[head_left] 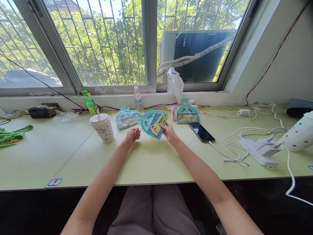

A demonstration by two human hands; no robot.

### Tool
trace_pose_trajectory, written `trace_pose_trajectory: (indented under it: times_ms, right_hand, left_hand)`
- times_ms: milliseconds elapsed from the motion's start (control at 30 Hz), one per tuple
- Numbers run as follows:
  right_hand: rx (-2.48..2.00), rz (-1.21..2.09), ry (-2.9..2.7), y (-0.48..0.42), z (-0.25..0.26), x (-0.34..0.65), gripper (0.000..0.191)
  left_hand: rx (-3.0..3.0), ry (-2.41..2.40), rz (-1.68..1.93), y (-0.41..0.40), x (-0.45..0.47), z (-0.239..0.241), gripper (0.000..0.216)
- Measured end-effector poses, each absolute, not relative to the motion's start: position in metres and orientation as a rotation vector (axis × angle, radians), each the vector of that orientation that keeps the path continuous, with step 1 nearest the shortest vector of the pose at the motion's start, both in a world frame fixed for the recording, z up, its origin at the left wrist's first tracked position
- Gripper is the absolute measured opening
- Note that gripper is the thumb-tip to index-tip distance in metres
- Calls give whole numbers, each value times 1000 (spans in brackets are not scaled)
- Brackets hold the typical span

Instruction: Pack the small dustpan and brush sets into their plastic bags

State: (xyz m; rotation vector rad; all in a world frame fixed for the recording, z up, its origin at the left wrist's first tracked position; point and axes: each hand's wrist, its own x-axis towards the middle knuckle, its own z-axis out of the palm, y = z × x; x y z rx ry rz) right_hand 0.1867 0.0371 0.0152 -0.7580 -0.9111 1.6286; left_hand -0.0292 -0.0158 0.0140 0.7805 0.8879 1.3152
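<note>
A small teal dustpan and brush set [146,123] with a yellow printed label is held up above the table, tilted, its handle toward the left. My right hand [168,131] grips it by the lower right edge, thumb over the label. Just left of it, my left hand [133,134] is curled into a fist, apart from the dustpan; whatever may be inside the fingers is hidden. Behind my left hand lies a wrapped dustpan set [125,119]. Another teal dustpan set [187,112] stands at the back, right of my right hand.
A lidded paper cup [102,129] with a straw stands left, before a green bottle [90,102]. A clear bottle [138,98] is by the window. On the right are a phone [201,132], a power strip [259,151] and loose white cables. Green items [14,136] lie far left.
</note>
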Motion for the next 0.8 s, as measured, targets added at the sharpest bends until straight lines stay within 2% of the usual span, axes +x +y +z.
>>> trace_pose_trajectory:
  times_ms: [467, 800]
  right_hand:
    - [-658, 1699, -1174, 50, 35, 226, 20]
    - [-709, 1735, -1277, 49, 35, 229, 20]
  left_hand:
    - [789, 929, 1372, -13, -30, 15, 23]
    - [760, 964, 1441, -14, -26, 14, 29]
